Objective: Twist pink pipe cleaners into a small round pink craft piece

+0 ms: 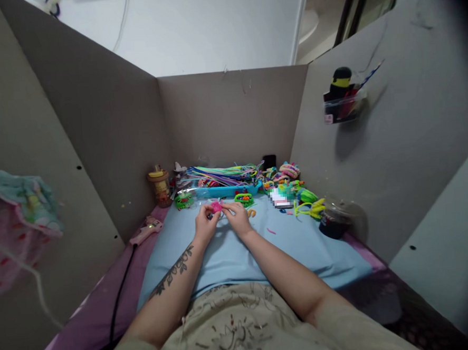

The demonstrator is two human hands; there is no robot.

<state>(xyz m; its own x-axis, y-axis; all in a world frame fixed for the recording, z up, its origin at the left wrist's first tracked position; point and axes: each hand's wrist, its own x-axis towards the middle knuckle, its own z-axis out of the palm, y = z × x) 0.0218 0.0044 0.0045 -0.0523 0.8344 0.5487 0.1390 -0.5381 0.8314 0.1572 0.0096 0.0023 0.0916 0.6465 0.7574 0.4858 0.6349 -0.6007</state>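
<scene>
Both hands meet over the light blue cloth, around a small bright pink piece that looks like coiled pipe cleaner. My left hand pinches it from the left. The fingers of my right hand close on its right side. Just beyond the hands lie a green frog-like figure and a green piece with orange. A curved orange bit is beside my right hand, and a short pink strip lies farther right.
A blue tray holds many coloured pipe cleaners at the back. Finished fuzzy pieces crowd the right, near a dark tub. A pink glue gun with a black cord lies left, near a brown cup. Grey panels enclose three sides.
</scene>
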